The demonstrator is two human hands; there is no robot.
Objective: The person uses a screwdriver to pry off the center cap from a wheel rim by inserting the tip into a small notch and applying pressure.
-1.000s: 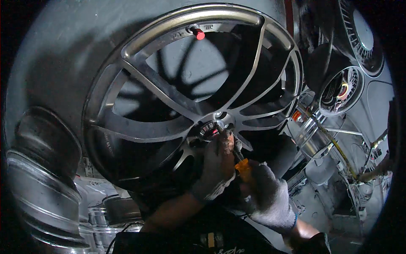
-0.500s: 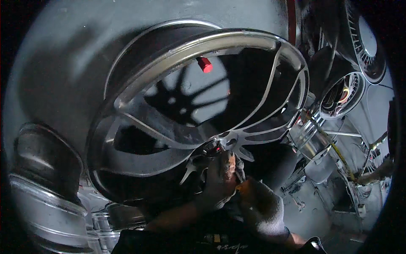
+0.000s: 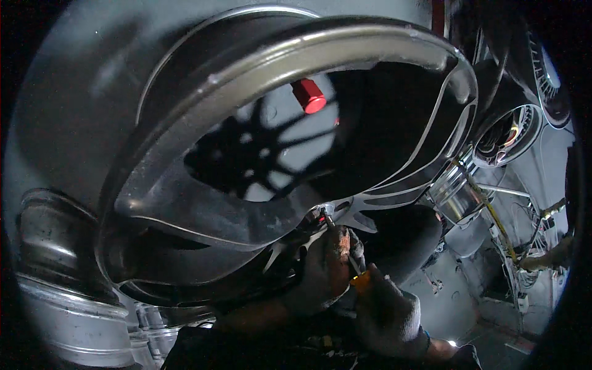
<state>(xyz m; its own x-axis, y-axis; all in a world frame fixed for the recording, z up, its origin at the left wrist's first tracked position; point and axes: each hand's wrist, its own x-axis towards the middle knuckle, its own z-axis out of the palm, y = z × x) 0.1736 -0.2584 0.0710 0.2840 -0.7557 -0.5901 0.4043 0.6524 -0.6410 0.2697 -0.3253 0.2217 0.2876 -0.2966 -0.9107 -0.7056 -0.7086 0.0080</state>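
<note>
A large dark alloy wheel (image 3: 203, 209) stands tilted before me, its pale-edged spokes meeting at a hub opening (image 3: 320, 216). Just below that opening is my left hand (image 3: 324, 268), in a dirty light glove, with its fingers closed around a thin shaft. My right hand (image 3: 391, 311), also gloved, grips a screwdriver-like tool by its orange-yellow handle (image 3: 362, 281). Its metal shaft runs up toward my left fingers, which partly hide it. A dark thin end shows at the hub, beside a small red spot. Exactly what it touches there is too dark to tell.
A red hexagonal piece (image 3: 310, 97) shows inside the wheel's upper rim. More wheel rims stand at the left (image 3: 68, 296) and at the right (image 3: 456, 194). A yellowish bar (image 3: 493, 225) and loose cables (image 3: 536, 231) are at the far right. Behind is a grey wall (image 3: 80, 123).
The wheel looks larger and closer, its upper edge higher in the picture. Both hands stay by the hub; the right hand and orange-yellow handle sit slightly lower and further right, with more shaft showing.
</note>
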